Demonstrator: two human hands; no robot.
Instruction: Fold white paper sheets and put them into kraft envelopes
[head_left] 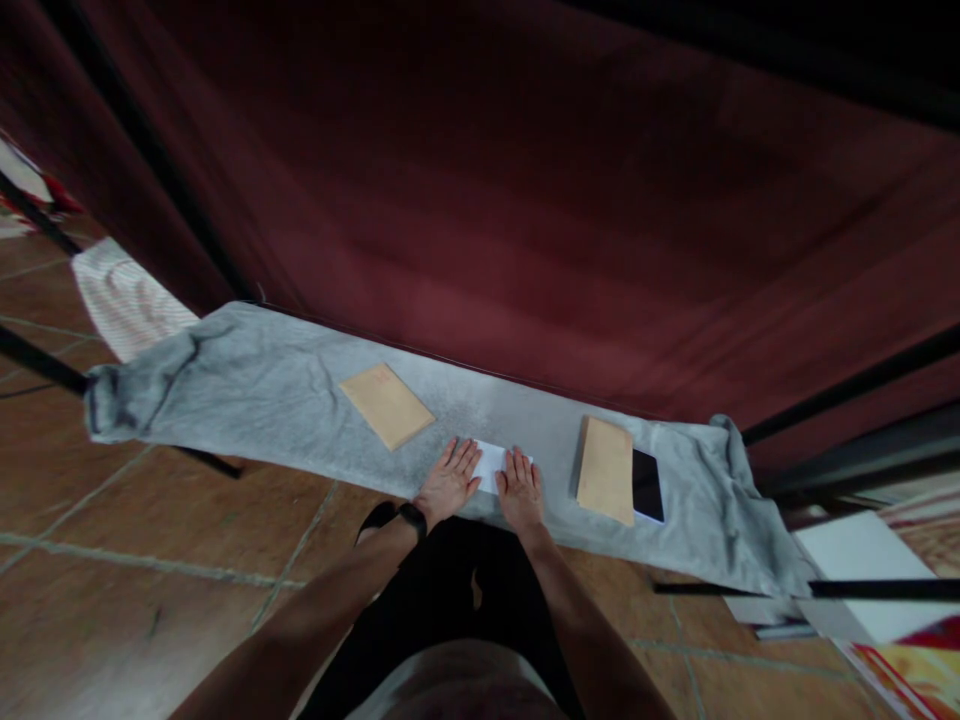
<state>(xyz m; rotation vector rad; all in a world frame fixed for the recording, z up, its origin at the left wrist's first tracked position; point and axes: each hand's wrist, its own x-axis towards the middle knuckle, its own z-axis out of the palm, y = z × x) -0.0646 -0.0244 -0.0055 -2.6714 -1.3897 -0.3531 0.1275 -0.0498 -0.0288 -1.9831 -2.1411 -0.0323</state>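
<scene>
A small white sheet of paper [490,466] lies on the grey cloth in front of me. My left hand [448,482] rests flat on its left end, fingers stretched out, with a dark band on the wrist. On the paper's right end lies my right hand [520,490], palm down with the fingers extended. Both hands cover parts of the sheet. A tan envelope [387,405] sits at an angle to the left of my hands. To the right is another tan envelope [605,470], beside a dark-screened tablet [647,486] that it touches or partly overlaps.
The grey cloth [277,390] covers a long narrow surface, bunched at both ends. Behind it hangs a dark red curtain [480,250]. Black metal bars [855,390] flank the surface. A white board [862,570] is at the lower right, above the tiled floor [187,600].
</scene>
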